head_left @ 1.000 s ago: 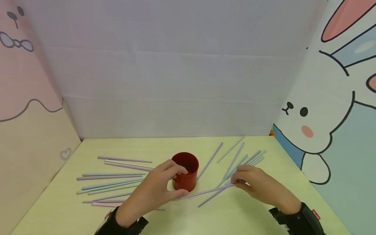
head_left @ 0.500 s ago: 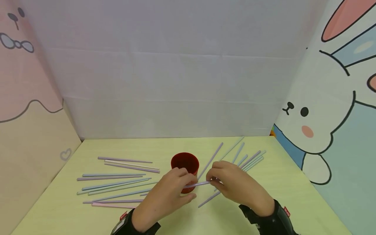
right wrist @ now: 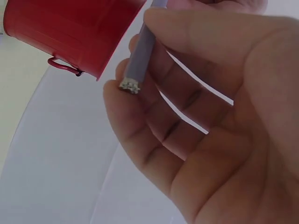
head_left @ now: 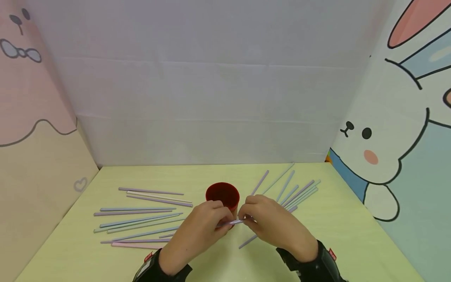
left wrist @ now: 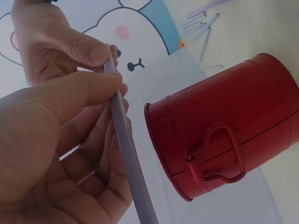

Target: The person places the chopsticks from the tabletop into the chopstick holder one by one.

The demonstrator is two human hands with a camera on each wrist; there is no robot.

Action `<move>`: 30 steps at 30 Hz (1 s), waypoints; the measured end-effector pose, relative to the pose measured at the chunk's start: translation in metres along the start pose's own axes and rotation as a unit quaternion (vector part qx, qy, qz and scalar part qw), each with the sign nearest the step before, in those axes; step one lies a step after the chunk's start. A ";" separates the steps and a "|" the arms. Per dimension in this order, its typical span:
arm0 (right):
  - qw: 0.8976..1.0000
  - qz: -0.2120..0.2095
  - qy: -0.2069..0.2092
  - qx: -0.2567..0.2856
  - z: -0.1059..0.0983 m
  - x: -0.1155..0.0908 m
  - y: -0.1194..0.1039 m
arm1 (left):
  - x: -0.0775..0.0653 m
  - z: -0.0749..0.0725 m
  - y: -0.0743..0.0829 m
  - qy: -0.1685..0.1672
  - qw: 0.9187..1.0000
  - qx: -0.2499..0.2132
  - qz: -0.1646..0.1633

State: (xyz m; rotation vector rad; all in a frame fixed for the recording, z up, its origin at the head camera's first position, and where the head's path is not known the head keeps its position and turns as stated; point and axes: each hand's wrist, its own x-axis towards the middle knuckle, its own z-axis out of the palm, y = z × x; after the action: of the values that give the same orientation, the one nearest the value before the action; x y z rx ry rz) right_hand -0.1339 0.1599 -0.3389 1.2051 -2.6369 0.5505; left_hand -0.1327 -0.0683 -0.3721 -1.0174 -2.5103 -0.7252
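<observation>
A red metal cup (head_left: 222,194) with a small side handle stands mid-table. Just in front of it both hands hold one lilac straw (head_left: 232,222) level above the table. My left hand (head_left: 225,220) grips its left part, with the straw (left wrist: 124,140) running across the fingers under the thumb. My right hand (head_left: 244,217) pinches the other end, whose tip (right wrist: 130,85) looks frayed. The cup (left wrist: 224,126) sits close to the right of the left hand, and it (right wrist: 70,28) also shows beyond the right fingers.
Several pastel straws (head_left: 141,215) lie in rows on the yellow-green table (head_left: 352,243) left of the cup. Another fan of straws (head_left: 297,192) lies to its right, and one straw (head_left: 248,241) lies under the right hand. Paper walls close three sides.
The right hand carried the lilac straw leftward from the right pile to the front of the cup. The left hand let go of the cup and took hold of the straw.
</observation>
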 end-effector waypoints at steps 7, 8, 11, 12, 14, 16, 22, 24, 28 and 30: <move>0.999 -0.013 0.033 0.030 0.001 0.000 0.009 | 0.001 -0.003 -0.002 0.007 1.000 -0.012 0.010; 0.998 -0.016 0.040 0.035 0.001 0.000 0.011 | 0.002 -0.004 -0.003 0.009 1.000 -0.016 0.009; 0.997 -0.009 0.050 0.066 0.001 0.000 0.017 | 0.002 -0.009 -0.005 0.012 1.000 -0.027 -0.005; 0.996 -0.005 0.051 0.078 0.001 0.001 0.020 | 0.002 -0.011 -0.006 0.011 0.999 -0.030 -0.013; 0.993 0.010 0.051 0.107 0.002 0.002 0.025 | 0.003 -0.016 -0.009 0.012 0.999 -0.042 -0.029; 0.989 0.032 0.053 0.133 0.004 0.003 0.031 | 0.004 -0.021 -0.012 0.016 0.997 -0.060 -0.043; 0.964 0.111 0.066 0.233 0.026 0.013 0.046 | 0.012 -0.040 -0.020 0.057 0.988 -0.130 -0.057; 0.951 0.132 0.065 0.272 0.036 0.017 0.048 | 0.017 -0.046 -0.022 0.079 0.983 -0.155 -0.057; 0.931 0.153 0.069 0.324 0.055 0.024 0.047 | 0.025 -0.055 -0.027 0.137 0.970 -0.188 -0.070; 0.926 0.154 0.077 0.335 0.063 0.027 0.046 | 0.030 -0.060 -0.028 0.162 0.962 -0.207 -0.080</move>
State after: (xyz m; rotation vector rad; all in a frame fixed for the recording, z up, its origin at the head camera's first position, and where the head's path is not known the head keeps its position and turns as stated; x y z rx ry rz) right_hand -0.1876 0.1436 -0.3995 0.8117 -2.5792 1.6299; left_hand -0.1665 -0.1036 -0.3188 -0.7419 -2.2159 -1.3871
